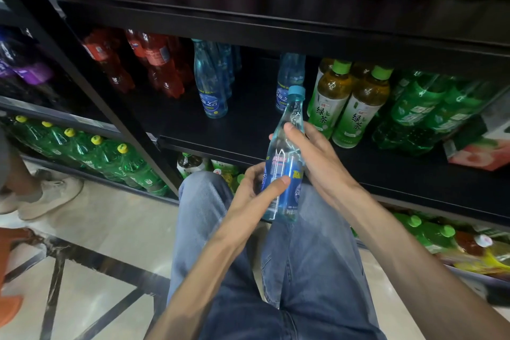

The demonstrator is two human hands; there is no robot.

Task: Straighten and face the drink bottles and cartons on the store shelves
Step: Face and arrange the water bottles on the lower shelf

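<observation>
**Facing the blue bottle**

Jeans-clad knees (276,270) sit below the black shelf (248,143). Off it, the blue soda bottle (284,174) is held tilted: my right hand (317,163) wraps its shoulder, left hand (256,188) pinches the label. I should turn the label outward, then stand it between its two shelved mates.

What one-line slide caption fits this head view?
Both hands, left hand and right hand, grip a blue-capped clear drink bottle before the black shelf holding matching bottles.
</observation>
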